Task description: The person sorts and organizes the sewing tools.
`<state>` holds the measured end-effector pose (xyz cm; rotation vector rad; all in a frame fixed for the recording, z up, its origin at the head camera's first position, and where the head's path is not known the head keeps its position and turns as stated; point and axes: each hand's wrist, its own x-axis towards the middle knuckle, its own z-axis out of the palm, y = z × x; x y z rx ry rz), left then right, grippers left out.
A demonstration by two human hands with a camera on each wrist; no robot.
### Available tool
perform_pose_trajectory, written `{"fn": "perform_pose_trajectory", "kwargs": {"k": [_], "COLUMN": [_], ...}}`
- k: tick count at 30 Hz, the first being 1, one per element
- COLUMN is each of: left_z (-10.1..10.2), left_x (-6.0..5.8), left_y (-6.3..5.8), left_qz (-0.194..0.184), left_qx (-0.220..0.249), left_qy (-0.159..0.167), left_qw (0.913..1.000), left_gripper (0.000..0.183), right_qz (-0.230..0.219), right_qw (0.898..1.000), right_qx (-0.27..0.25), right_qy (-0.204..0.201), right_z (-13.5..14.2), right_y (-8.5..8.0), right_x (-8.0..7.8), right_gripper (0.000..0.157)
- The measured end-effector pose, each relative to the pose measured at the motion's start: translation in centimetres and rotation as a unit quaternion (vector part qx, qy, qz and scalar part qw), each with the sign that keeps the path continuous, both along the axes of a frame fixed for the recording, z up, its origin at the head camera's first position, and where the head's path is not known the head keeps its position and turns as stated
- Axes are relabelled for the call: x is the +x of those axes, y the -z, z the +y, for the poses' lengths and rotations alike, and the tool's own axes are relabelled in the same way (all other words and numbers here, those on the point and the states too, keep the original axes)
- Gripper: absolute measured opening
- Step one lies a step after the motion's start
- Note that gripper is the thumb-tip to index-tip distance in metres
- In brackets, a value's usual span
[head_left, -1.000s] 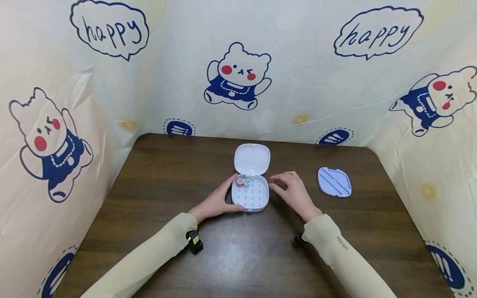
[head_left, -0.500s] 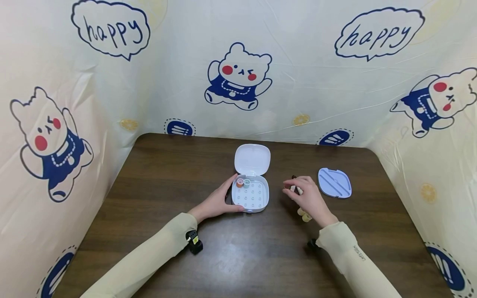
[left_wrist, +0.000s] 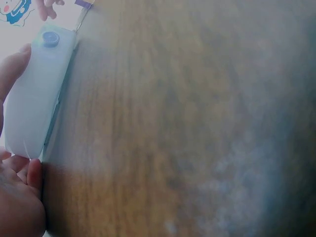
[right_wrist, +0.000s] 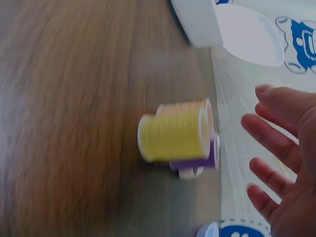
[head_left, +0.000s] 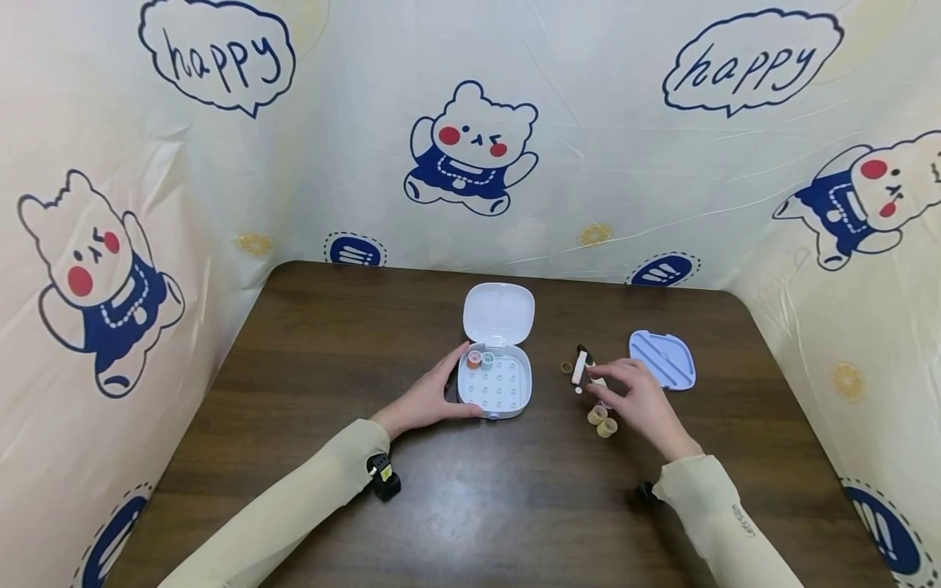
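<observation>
Dark wood table point(head_left: 456, 506), walled on three sides by cream sheeting printed with bears and "happy" bubbles. Left hand point(head_left: 426, 400) curled against the left wall of a white box point(head_left: 494, 382), thumb along the near edge, fingertips up the far side, lid point(head_left: 497, 314) standing open behind; two small spools, orange point(head_left: 474, 358) and teal point(head_left: 487, 358), seated in the far-left corner of the pegged tray, just beyond those fingertips. Right hand point(head_left: 638, 402) held flat over the table to the right of the box, fingers straight and spread, gripping nothing. Directly below and left of its fingertips, a loose cluster of spools: two yellowish ones point(head_left: 603, 421) near the palm's left edge, a white one point(head_left: 580, 368) with a dark cap ahead of the fingertips, a small brown ring point(head_left: 567, 367) further left. Pale blue plate point(head_left: 662, 360) beyond the knuckles, well apart from the box. From the left wrist, only the box's outer wall point(left_wrist: 37, 94) with a blue button, pinched between thumb and fingers, blurred wood elsewhere. From the right wrist, blurred but closer: yellow spool point(right_wrist: 173, 136) lying on its side in front of a cream one, a purple one point(right_wrist: 195, 162) beneath, colours unreadable from the head view; open fingers point(right_wrist: 276, 143) apart from the spools, not touching.
</observation>
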<state>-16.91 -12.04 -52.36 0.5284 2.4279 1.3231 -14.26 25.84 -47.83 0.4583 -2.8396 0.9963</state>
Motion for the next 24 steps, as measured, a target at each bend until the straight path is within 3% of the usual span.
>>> {"fn": "perform_pose_trajectory", "kwargs": {"k": [10, 19, 24], "left_z": [0.0, -0.1, -0.1], "left_x": [0.0, 0.0, -0.1], "left_y": [0.0, 0.0, 0.0], "left_qz": [-0.002, -0.004, -0.007], "left_qx": [0.002, 0.008, 0.009], "left_qy": [-0.001, 0.001, 0.002], "left_qw": [1.0000, 1.0000, 0.9999], "left_gripper": [0.119, 0.117, 0.118], "right_qz": [-0.004, -0.057, -0.059], "right_qw": [1.000, 0.998, 0.998], "right_qx": [-0.012, -0.024, -0.020], "right_qy": [-0.003, -0.015, -0.032], "right_z": [3.1, 5.3, 6.0], "right_y": [1.4, 2.0, 2.6], "right_x": [1.0, 1.1, 0.9], "right_gripper": [0.030, 0.033, 0.034]}}
